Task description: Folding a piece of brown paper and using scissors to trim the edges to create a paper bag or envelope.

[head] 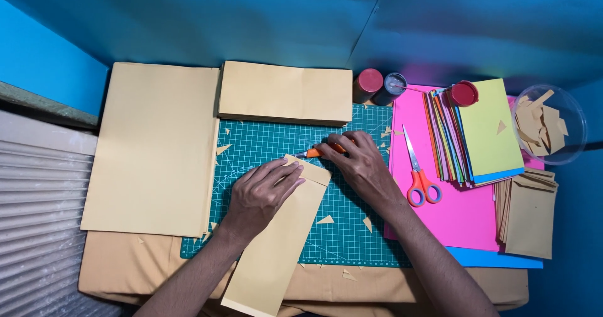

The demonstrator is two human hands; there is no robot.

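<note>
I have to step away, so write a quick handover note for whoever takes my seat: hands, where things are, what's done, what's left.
Left hand: flat on the tan envelope, pinning it to the green mat.
Right hand: gripping the orange knife at the envelope's top flap.
Nearby: scissors on the pink sheet, folded stack above the mat, scraps in the clear bowl.
Done: cut scraps lie about the mat.
Left: the flap trim looks unfinished; the large tan sheets are uncut.

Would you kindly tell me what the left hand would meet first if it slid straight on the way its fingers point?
The left hand, flat on the tan envelope, points up and right. It would probably first meet the orange cutter that the right hand holds at the envelope's flap.
</note>
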